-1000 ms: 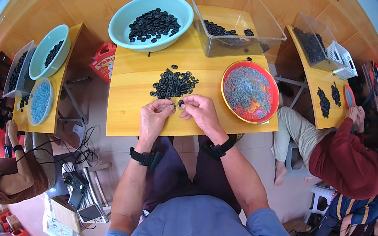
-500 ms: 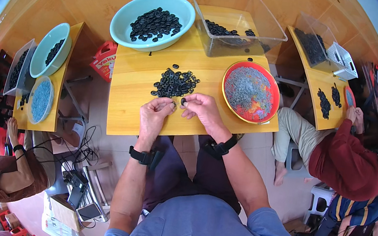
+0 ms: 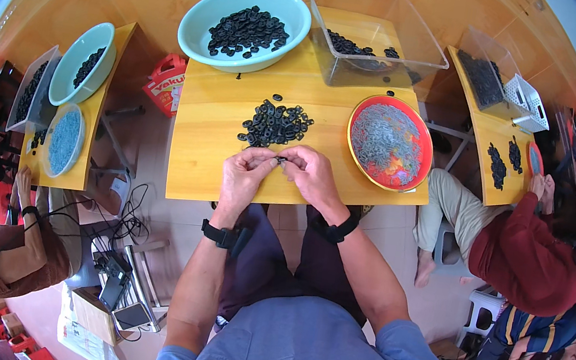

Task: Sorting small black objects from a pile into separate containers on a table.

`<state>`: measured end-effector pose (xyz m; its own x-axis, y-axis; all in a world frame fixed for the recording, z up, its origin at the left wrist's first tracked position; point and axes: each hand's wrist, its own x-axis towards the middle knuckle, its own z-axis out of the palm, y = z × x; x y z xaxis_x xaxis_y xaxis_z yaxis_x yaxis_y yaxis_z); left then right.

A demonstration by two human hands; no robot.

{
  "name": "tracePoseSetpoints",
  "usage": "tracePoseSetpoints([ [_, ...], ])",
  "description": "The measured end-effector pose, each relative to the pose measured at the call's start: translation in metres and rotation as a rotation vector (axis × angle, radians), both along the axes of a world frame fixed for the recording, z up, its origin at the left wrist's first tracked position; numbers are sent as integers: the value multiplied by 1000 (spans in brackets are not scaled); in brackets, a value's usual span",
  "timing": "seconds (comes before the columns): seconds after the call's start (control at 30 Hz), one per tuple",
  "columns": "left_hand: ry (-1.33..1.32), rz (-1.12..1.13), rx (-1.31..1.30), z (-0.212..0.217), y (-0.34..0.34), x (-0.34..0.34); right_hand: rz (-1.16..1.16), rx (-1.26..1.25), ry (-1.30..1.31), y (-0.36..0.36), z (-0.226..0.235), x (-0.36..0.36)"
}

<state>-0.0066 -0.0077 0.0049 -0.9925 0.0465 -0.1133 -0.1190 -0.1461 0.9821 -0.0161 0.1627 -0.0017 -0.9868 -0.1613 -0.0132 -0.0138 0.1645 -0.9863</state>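
Observation:
My left hand (image 3: pixel 246 172) and my right hand (image 3: pixel 312 176) meet over the front part of the yellow table, fingertips almost touching. Both are closed in a pinch. A small black oval piece (image 3: pixel 281 158) shows between them, held in my right fingers. Whatever else my left fingertips pinch is too small and covered to make out. Just beyond my hands lies a loose pile of black oval pieces (image 3: pixel 277 125), some with a hole in the middle. To the right of the pile stands a red bowl with a yellow rim (image 3: pixel 350 143), holding many thin grey pieces (image 3: pixel 385 135).
A pale turquoise basin (image 3: pixel 189 33) of black pieces stands at the table's far left. Beside it is a clear plastic bin (image 3: pixel 369 73) with more. Co-workers sit at side tables, one in a dark red top (image 3: pixel 532 251). Cables (image 3: pixel 120 219) lie at lower left.
My hands have come together, bringing the black piece in my right fingers to my left fingertips. The view has shifted slightly, so the table and its contents appear further right and higher.

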Motion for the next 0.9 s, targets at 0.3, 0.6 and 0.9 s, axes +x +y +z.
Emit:
tracePoseSetpoints([
  [0.3,50,71,27,-9,-2,1,24,80,14,-1,-2,2],
  [0.6,76,52,-21,-4,0,1,-10,-135,-82,0,0,5],
  [0.9,27,69,-37,-7,0,-1,-94,-306,-40,4,4,6],
])
